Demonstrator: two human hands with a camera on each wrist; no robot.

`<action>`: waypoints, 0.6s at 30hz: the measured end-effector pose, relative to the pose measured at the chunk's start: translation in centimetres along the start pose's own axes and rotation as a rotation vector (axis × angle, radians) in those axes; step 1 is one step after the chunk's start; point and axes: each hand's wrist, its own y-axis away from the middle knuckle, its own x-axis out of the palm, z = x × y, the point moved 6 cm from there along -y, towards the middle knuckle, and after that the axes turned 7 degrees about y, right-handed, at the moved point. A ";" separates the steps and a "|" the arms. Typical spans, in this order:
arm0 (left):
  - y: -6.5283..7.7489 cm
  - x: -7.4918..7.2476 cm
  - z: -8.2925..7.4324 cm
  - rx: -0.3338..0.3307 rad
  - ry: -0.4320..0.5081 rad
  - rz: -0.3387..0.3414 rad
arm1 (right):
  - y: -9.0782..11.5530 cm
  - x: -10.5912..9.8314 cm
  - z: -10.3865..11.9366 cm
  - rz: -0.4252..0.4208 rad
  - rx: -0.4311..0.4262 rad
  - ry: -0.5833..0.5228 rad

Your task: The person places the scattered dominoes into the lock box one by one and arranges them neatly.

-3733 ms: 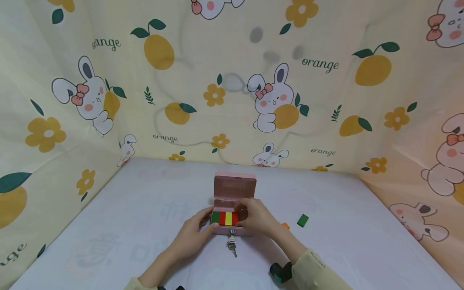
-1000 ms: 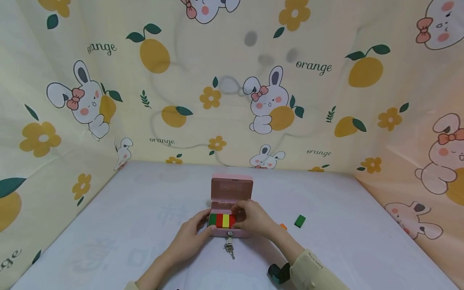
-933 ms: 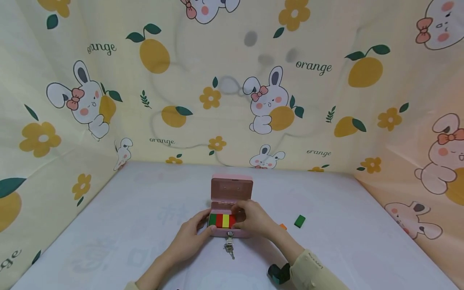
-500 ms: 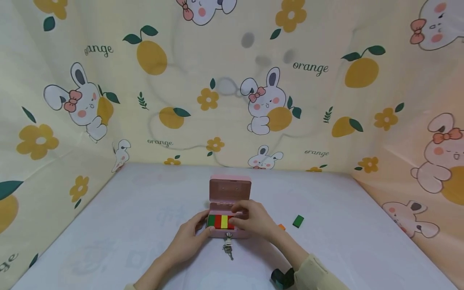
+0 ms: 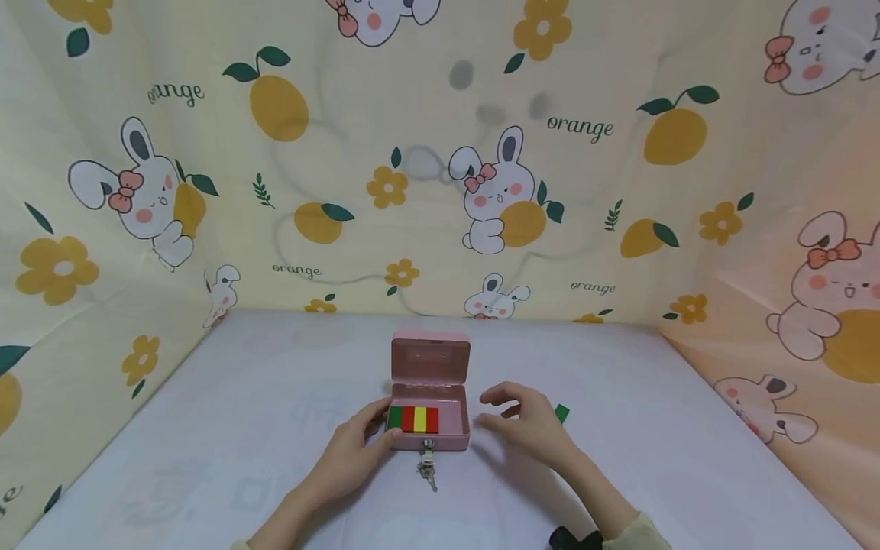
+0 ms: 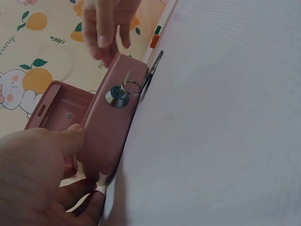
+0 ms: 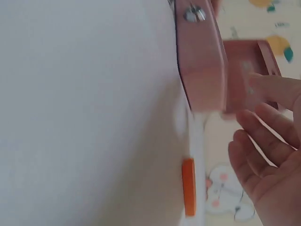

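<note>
A pink metal cash box [image 5: 454, 414] stands on the table with its lid [image 5: 430, 360] raised. Inside, a row of green, red and yellow blocks [image 5: 414, 419] fills the left part; bare floor shows at the right. Keys on a ring [image 5: 428, 467] hang from the front lock. My left hand [image 5: 353, 452] grips the box's left end, thumb at the front rim. Just right of the box, my right hand [image 5: 525, 422] is in the air, fingers loosely bent and holding nothing. It partly covers a green block [image 5: 562, 413]. An orange block [image 7: 189, 187] lies below it in the right wrist view.
A white cloth [image 5: 275, 382] covers the table. Behind and at both sides rises a curtain [image 5: 426, 229] printed with rabbits and oranges. A black wrist device [image 5: 576, 539] is at my right sleeve.
My right hand has lifted off the blocks in the box and moved right, past the box's right side, uncovering the bare floor inside. My left hand stays at the box's left end.
</note>
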 end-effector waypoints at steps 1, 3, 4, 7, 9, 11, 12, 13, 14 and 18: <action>0.0 0.0 0.0 -0.003 -0.001 0.000 | 0.1 -0.3 -0.4 -0.003 0.017 -0.012; 0.0 0.0 0.0 -0.005 -0.001 -0.001 | 0.4 -1.0 -1.1 -0.018 0.057 -0.032; -0.1 -0.1 0.0 -0.007 0.001 -0.001 | 0.6 -1.4 -1.5 -0.028 0.082 -0.044; -0.1 -0.1 -0.1 -0.008 0.008 -0.001 | 1.1 -2.5 -2.3 -0.079 0.149 -0.028; -0.1 -0.2 -0.1 -0.010 0.014 0.001 | 1.4 -3.2 -2.6 -0.114 0.182 0.007; -0.2 -0.2 -0.1 -0.012 0.015 0.003 | 1.9 -3.9 -2.7 -0.136 0.205 0.059; -0.2 -0.2 0.0 -0.015 0.013 0.004 | 2.1 -4.1 -2.8 -0.144 0.214 0.083; -0.2 -0.2 0.0 -0.015 0.013 0.004 | 2.3 -4.3 -2.9 -0.147 0.225 0.097; -0.2 -0.2 0.0 -0.017 0.012 0.004 | 2.5 -4.4 -3.1 -0.145 0.239 0.100; -0.2 -0.1 0.0 -0.015 0.018 0.012 | 3.2 -4.4 -4.2 -0.117 0.304 0.069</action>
